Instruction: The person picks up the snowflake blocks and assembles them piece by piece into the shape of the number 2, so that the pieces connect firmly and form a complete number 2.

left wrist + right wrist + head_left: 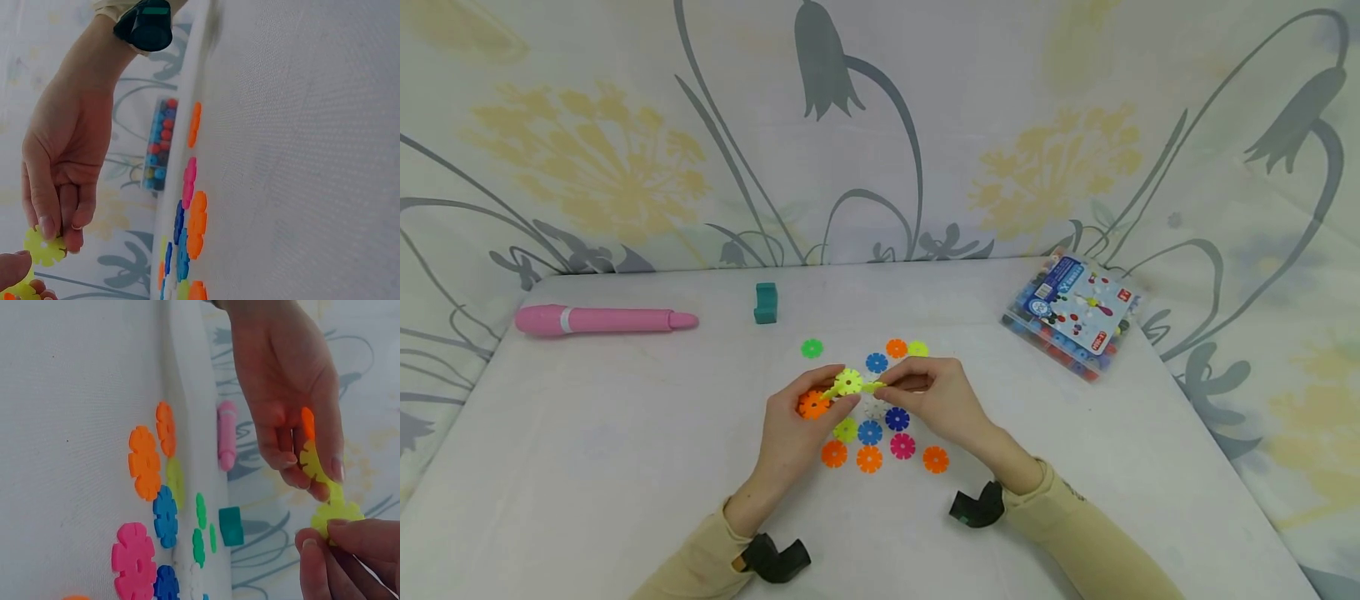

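My left hand point(842, 390) pinches a yellow snowflake disc point(848, 382) and also keeps an orange disc point(812, 405) under its fingers. In the right wrist view the orange disc point(307, 422) sits just above the yellow disc point(312, 464) in that hand point(294, 394). My right hand point(886, 387) pinches a second yellow disc point(336, 515) by its edge, and the two yellow discs meet edge to edge above the table. The left wrist view shows the right hand point(59, 187) pinching its yellow disc point(44, 245). Several loose discs point(870, 432) lie on the white table point(625, 433) under both hands.
A pink pen-shaped object point(602, 320) lies at the back left. A teal block point(765, 302) stands behind the discs. A clear box of coloured pieces point(1071, 315) rests at the back right near the table edge. A flower-print cloth point(880, 125) hangs behind.
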`<state>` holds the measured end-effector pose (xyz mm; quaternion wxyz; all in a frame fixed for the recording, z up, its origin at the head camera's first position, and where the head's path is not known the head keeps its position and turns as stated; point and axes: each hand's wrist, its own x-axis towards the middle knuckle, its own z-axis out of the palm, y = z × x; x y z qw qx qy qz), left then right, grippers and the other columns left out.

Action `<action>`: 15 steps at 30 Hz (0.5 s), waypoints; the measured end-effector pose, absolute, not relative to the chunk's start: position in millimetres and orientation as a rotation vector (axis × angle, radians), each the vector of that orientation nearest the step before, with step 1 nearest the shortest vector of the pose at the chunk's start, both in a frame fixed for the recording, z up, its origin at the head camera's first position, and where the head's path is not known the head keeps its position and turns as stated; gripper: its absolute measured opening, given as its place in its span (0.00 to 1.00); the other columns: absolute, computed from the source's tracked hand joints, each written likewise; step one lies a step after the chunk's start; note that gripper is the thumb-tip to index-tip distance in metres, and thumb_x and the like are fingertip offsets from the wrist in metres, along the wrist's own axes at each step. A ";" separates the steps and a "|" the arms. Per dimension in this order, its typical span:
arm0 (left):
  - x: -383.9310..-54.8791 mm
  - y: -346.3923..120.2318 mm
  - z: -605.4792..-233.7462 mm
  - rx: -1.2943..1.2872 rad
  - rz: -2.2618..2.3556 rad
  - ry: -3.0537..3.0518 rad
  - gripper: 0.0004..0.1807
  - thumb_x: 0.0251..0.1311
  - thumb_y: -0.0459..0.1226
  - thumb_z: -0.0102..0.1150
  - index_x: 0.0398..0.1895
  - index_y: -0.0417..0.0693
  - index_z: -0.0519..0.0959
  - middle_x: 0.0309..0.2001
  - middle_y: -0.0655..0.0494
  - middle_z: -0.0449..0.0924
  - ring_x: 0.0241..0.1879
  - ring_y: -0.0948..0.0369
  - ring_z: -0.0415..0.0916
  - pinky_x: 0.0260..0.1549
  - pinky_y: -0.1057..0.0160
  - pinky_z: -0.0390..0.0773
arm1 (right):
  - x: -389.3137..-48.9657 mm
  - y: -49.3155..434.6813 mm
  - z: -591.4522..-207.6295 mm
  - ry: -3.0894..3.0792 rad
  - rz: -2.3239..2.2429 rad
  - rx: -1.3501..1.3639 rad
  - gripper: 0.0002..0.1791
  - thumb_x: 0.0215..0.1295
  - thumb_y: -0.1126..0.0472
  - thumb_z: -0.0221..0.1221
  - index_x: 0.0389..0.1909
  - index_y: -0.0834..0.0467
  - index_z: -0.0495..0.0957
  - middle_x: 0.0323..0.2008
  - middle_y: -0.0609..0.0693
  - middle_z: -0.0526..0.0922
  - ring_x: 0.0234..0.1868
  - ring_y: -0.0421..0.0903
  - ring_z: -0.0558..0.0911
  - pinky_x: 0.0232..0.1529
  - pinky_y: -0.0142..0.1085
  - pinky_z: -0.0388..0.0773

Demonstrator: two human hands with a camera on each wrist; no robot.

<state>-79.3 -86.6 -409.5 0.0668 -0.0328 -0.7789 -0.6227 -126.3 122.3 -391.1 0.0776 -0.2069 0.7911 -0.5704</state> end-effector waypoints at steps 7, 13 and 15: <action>-78.5 -85.8 -409.3 -0.094 -1.876 -2.359 0.22 0.59 0.37 0.70 0.57 0.45 0.81 0.50 0.49 0.84 0.50 0.55 0.79 0.44 0.73 0.79 | -125.5 121.2 -393.1 2.457 -1.677 -0.731 0.04 0.60 0.66 0.69 0.37 0.58 0.86 0.34 0.50 0.88 0.35 0.42 0.87 0.41 0.39 0.86; -78.1 -86.0 -408.6 -0.083 -1.864 -2.361 0.22 0.59 0.37 0.71 0.57 0.45 0.81 0.50 0.50 0.84 0.50 0.55 0.79 0.44 0.74 0.79 | -124.6 119.4 -395.1 2.441 -1.735 -0.826 0.05 0.61 0.67 0.68 0.37 0.59 0.86 0.36 0.51 0.87 0.38 0.43 0.85 0.49 0.44 0.84; -77.8 -86.2 -408.2 -0.082 -1.860 -2.359 0.22 0.59 0.37 0.71 0.57 0.45 0.81 0.49 0.50 0.85 0.50 0.55 0.79 0.44 0.73 0.79 | -124.2 119.0 -395.2 2.452 -1.736 -0.844 0.04 0.61 0.66 0.68 0.37 0.59 0.86 0.36 0.51 0.87 0.37 0.43 0.85 0.48 0.43 0.84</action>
